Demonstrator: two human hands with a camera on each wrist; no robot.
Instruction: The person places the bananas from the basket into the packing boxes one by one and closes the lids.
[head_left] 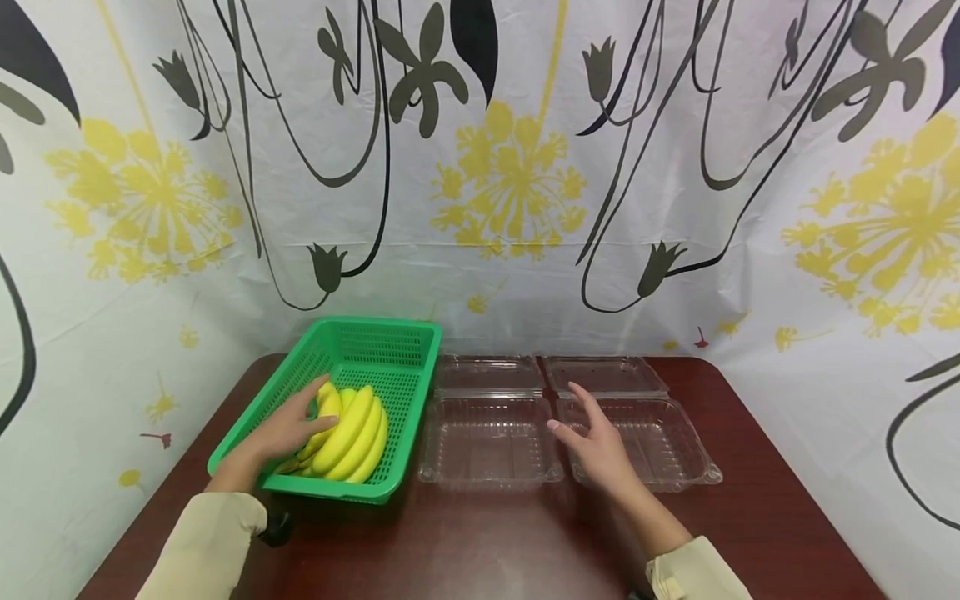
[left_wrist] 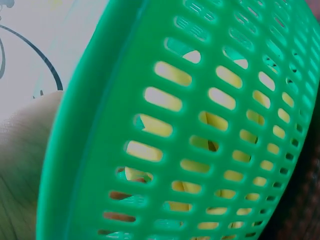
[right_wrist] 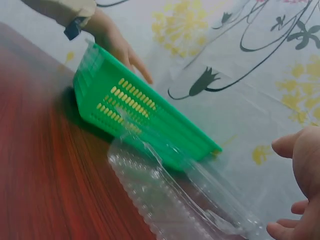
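Note:
A bunch of yellow bananas lies in the near part of a green slotted basket. My left hand reaches over the basket's near left rim, thumb and forefinger spread at the bananas' left side; whether it touches them is hard to tell. In the left wrist view the basket wall hides most of that hand, and yellow shows through its slots. My right hand hovers with fingers apart and nothing between them, over the left side of the right-hand clear plastic container.
Another clear plastic container stands between the basket and the right-hand one. Both have their lids folded back toward the patterned curtain. Everything stands on a dark red-brown table.

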